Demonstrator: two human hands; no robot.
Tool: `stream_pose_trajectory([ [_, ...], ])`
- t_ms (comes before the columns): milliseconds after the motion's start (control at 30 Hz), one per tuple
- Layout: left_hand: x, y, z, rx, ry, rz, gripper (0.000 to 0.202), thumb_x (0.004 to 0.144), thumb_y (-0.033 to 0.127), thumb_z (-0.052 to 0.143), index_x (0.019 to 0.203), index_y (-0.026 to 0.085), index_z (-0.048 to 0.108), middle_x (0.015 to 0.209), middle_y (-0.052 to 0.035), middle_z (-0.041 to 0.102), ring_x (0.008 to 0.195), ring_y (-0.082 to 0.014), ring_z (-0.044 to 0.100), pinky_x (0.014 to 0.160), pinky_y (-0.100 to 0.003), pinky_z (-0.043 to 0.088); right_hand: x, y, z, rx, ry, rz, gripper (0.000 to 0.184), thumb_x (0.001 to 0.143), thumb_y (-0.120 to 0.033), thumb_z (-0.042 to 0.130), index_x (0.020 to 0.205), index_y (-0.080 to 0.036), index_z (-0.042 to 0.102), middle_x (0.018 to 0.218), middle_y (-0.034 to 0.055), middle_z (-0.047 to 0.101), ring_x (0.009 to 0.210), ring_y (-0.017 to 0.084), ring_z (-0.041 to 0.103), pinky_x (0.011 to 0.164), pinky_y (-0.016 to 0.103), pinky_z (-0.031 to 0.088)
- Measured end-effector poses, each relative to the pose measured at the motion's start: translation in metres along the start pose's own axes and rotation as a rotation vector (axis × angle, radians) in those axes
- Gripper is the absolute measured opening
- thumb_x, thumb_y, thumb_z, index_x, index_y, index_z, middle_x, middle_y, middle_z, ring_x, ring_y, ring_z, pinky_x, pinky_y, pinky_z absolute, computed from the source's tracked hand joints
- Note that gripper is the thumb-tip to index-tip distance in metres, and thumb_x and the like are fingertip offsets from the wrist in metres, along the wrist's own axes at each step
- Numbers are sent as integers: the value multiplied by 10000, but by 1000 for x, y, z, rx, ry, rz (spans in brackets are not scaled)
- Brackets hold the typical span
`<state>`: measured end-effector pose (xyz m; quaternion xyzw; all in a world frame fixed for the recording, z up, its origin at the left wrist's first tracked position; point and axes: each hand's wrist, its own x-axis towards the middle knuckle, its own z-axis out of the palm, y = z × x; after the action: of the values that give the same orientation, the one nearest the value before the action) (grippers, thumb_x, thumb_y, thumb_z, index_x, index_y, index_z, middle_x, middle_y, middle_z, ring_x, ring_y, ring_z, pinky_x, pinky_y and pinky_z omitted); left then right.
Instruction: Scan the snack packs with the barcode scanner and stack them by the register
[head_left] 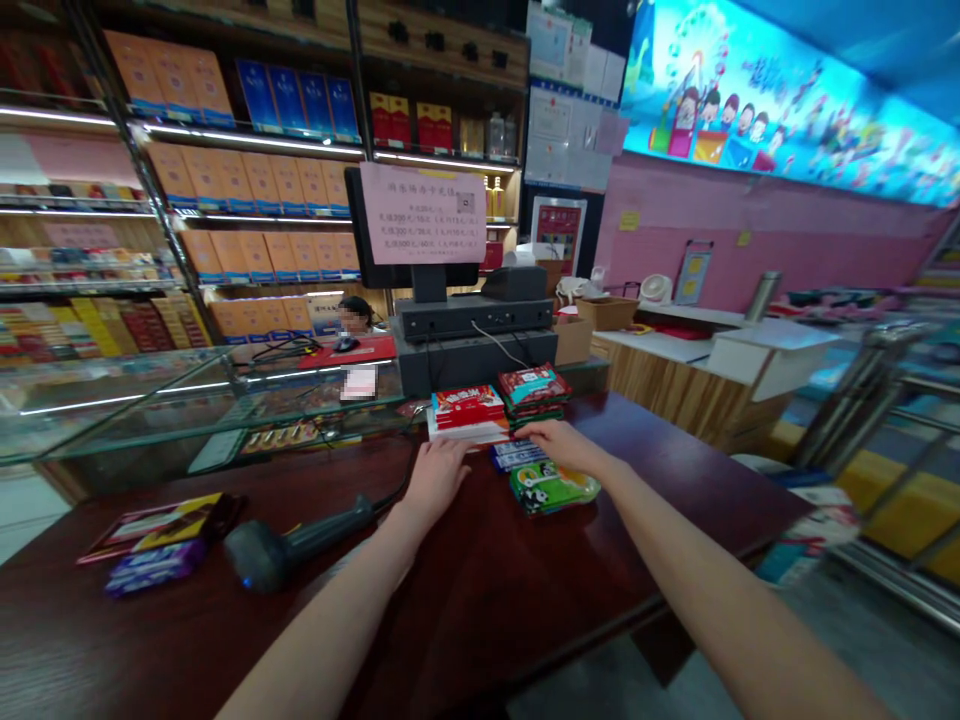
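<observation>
Red packet stack (pixel 469 410) lies just beyond left hand (pixel 437 478).

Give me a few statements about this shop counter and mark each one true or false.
1. The left hand lies flat beside the red-and-white packet stack. True.
2. The right hand holds the barcode scanner. False: the scanner lies by itself on the counter, left of both hands.
3. A green panda packet lies right next to the right hand. True.
4. The sheet on the monitor is blue. False: it is pink.
</observation>
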<state>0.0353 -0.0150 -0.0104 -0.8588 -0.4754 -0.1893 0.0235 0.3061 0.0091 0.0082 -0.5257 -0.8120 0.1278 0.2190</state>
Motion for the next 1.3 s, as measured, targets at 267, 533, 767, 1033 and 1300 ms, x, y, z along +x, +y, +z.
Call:
stream_pose_trajectory([
  [267, -22, -21, -30, 48, 15, -24, 336, 883, 180, 615, 1211, 247, 639, 1269, -65, 685, 1204, -300, 545, 999, -473, 400, 16, -38, 21, 5, -27, -61, 349, 936, -175, 479, 1133, -244, 759, 1176, 42, 760, 1128, 229, 695, 990, 323, 503],
  [533, -48, -49, -58, 92, 43, -52, 263, 880, 214, 633, 1137, 257, 672, 1226, -42, 706, 1172, -289, 556, 1016, -475, 378, 32, -81, 45, 53, -19, -161, 360, 933, -176, 469, 1138, -242, 758, 1183, 34, 758, 1128, 212, 693, 1014, 331, 499],
  [767, -71, -76, -83, 140, 104, -118, 264, 871, 210, 641, 1122, 274, 693, 1224, -30, 710, 1179, -269, 575, 1044, -454, 381, 45, -113, 66, 68, 10, -253, 371, 925, -164, 462, 1127, -249, 760, 1167, 35, 763, 1109, 222, 699, 992, 362, 513],
  [1033, -97, -106, -105, 185, 180, -190, 222, 900, 254, 623, 1105, 283, 703, 1201, -19, 726, 1168, -260, 590, 1034, -444, 392, 54, -152, 87, 179, 9, -303, 366, 914, -151, 467, 1130, -232, 750, 1145, 58, 764, 1083, 229, 697, 997, 389, 502],
  [1300, -122, -142, -117, 182, 243, -304, 229, 929, 286, 579, 1127, 290, 693, 1235, -10, 716, 1204, -259, 580, 1063, -451, 372, 66, -177, 123, 244, -22, -299, 352, 930, -182, 456, 1119, -229, 749, 1127, 61, 752, 1071, 231, 667, 995, 412, 489],
])
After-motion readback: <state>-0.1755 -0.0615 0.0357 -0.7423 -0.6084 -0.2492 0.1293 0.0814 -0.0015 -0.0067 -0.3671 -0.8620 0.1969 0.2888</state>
